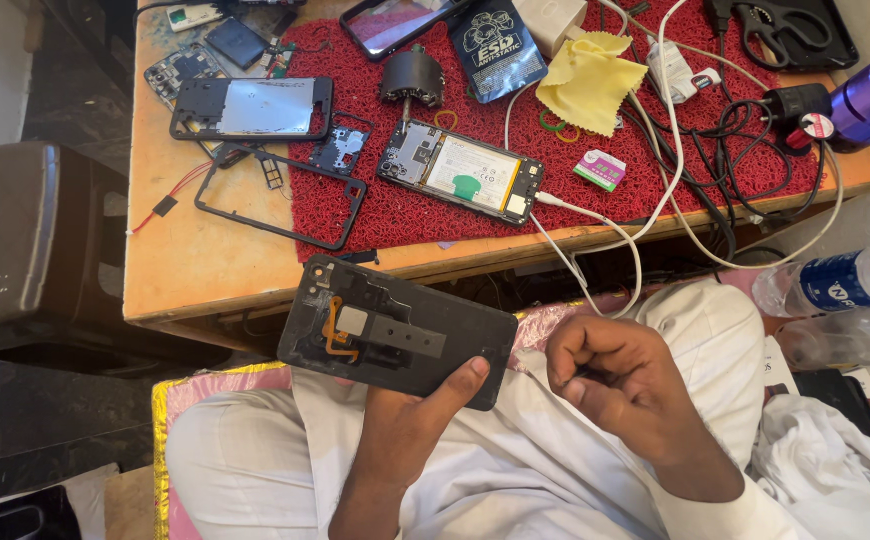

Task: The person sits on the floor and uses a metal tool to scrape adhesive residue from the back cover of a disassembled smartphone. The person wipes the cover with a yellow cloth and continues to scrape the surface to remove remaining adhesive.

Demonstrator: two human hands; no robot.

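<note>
Head view, looking down over the lap of a seated person. The left hand (pixel 405 425) holds a black phone back cover (pixel 398 332) just in front of the low wooden table (pixel 205 270), inner face up, with the thumb pressed along the near right edge and the other fingers hidden underneath, so their spread cannot be told. An orange ribbon cable (pixel 336 338) and a small grey square part lie on the inner face near the left end. The right hand (pixel 620 385) hovers just beside the cover, not touching it, with fingers curled together into a loose fist; whether they pinch anything small cannot be told. The cover appears thin, light and fairly stiff, yet likely to flex if twisted; its smooth outer side may slip. The ribbon cable looks soft and easily torn, so holding by the long edges, away from the cable, seems safest. On the red mat (pixel 395 215) lie an opened phone (pixel 460 172) with its battery exposed, a yellow cloth (pixel 588 80) and tangled cables (pixel 695 150); a black phone frame (pixel 280 215) lies partly on the mat, partly on bare wood.
</note>
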